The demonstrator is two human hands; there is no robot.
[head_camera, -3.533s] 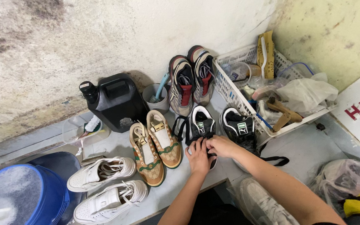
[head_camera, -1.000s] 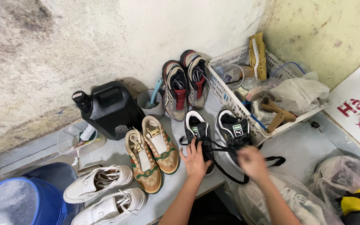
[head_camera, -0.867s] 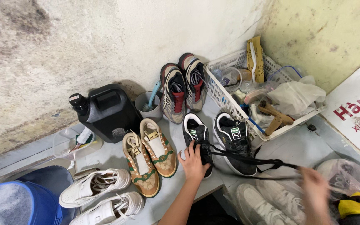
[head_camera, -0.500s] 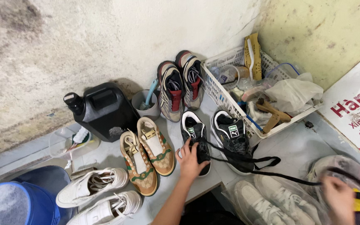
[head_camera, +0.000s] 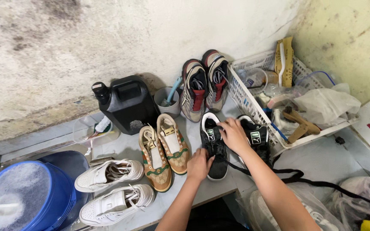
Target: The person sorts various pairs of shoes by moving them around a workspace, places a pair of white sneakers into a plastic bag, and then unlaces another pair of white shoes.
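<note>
both hands down on the left black sneaker (head_camera: 213, 147), right in the middle of the bench (head_camera: 120, 147). left hand (head_camera: 199, 164) clamped on the near end of that sneaker, fingers curled over its edge, pinning it flat. right hand (head_camera: 233, 134) up at the tongue end, fingers bent and pinching at the lacing area; cannot tell whether a lace sits between the fingertips. right black sneaker (head_camera: 255, 139) just beside the first one, on the basket side, half hidden under the right forearm. long black lace (head_camera: 298, 176) trailing away from the sneakers across the bench, toward the near right corner and over a clear plastic bag (head_camera: 365, 199).

on the other side of the left black sneaker: a tan patterned pair with green and red trim (head_camera: 163, 152), lying side by side, toes toward the near edge. beyond those, further from the sneaker, a white pair (head_camera: 112, 188) at the near edge. behind the sneaker, against the wall: a grey and red pair (head_camera: 204, 83) standing toes down. beside that pair a grey cup holding a blue brush (head_camera: 168, 100), then a black jerrycan (head_camera: 127, 105). white plastic basket (head_camera: 247, 100) just behind the right black sneaker, stuffed with brushes, bottles and rags. blue bucket (head_camera: 26, 196) well off past the white pair, full of pale foamy stuff.
</note>
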